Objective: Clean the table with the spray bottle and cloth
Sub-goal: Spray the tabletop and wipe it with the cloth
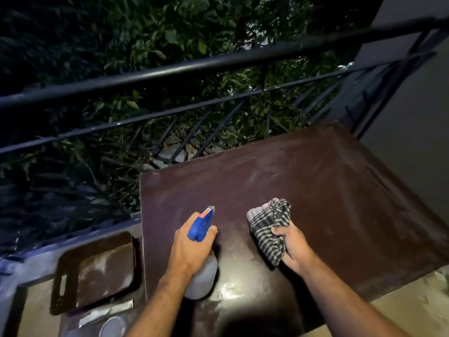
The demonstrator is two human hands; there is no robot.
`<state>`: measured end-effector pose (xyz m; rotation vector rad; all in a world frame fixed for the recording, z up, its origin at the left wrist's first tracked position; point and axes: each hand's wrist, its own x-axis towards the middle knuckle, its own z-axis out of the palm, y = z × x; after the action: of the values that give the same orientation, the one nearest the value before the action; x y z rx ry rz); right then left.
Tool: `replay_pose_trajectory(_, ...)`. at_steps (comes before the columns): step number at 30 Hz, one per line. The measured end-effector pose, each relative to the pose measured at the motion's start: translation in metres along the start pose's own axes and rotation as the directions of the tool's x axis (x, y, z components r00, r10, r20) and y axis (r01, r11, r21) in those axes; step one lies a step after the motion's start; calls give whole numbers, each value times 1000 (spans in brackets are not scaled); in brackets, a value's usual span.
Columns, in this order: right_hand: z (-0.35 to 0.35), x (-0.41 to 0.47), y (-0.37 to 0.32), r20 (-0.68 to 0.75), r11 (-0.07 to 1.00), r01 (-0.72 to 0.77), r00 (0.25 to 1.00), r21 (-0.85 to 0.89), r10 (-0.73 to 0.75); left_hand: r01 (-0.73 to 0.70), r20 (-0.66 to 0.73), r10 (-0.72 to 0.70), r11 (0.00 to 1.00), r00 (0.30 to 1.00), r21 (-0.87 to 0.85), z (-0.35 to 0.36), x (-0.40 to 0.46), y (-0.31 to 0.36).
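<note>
1. Progress: early, I'd say. Bench looks dusty w/ pale smears across the far half; a wet-looking shine near the front edge, poss. spray or just light glare, can't tell. Most wiping looks left to do.
2. Left hand: fingers curled round the neck of the bottle, blue head up, nozzle aimed fwd over the bench. Bottle looks held just above the surface; contact unclear.
3. Right hand: fingers clamped on the bunched checked cloth, which hangs over the bench middle, not spread flat.
4. Next, prob.: spray the dusty part, then wipe.
5. Off-bench: dark tray to the left, rail behind.
</note>
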<state>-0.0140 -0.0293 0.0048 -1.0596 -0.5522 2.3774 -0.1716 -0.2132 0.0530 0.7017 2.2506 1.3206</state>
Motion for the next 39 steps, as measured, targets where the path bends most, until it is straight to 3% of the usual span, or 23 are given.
replay_pose_trajectory(9, -53, 25, -55, -154, 984, 170, 975, 41, -162, 67, 87, -78, 990, 993, 127, 56, 72, 31)
replay_pose_trajectory(13, -85, 42, -91, -129, 986, 152, 981, 61, -144, 103, 85, -120, 979, 989, 177, 89, 113, 52)
replay_pose_trajectory(16, -107, 61, -122, -2, 990, 113, 994, 86, -114, 155, 46, -168, 967, 985, 203, 123, 145, 71)
replay_pose_trajectory(19, -121, 85, -153, -65, 996, 54, 996, -70, -59, 190, 19, -201, 949, 979, 253, 156, 172, 88)
replay_pose_trajectory(23, -123, 114, -190, 23, 999, 45, 999, -3, -45, 244, -14, -253, 913, 967, 328, 192, 201, 100)
replay_pose_trajectory(28, -117, 151, -244, -18, 973, 186, 982, -137, -190, 334, -68, -333, 869, 941, 365, 219, 220, 103)
replay_pose_trajectory(30, -115, 172, -269, -54, 830, 311, 925, -464, -377, 342, -102, -328, 861, 939, 378, 226, 222, 101)
replay_pose_trajectory(32, -112, 196, -290, 10, 417, 299, 822, -858, -569, 341, -129, -315, 866, 940, 365, 232, 222, 98)
replay_pose_trajectory(33, -112, 208, -295, 65, 240, 263, 790, -934, -610, 333, -129, -307, 870, 943, 364, 234, 220, 97)
replay_pose_trajectory(35, -100, 231, -288, 143, 50, 198, 841, -979, -522, 313, -107, -294, 879, 950, 361, 238, 218, 95)
replay_pose_trajectory(37, -80, 250, -254, 222, -183, 175, 934, -968, -281, 294, -103, -275, 890, 956, 348, 240, 216, 93)
replay_pose_trajectory(39, -53, 256, -201, 337, -436, 265, 937, -860, -95, 280, -125, -252, 902, 960, 329, 241, 214, 92)
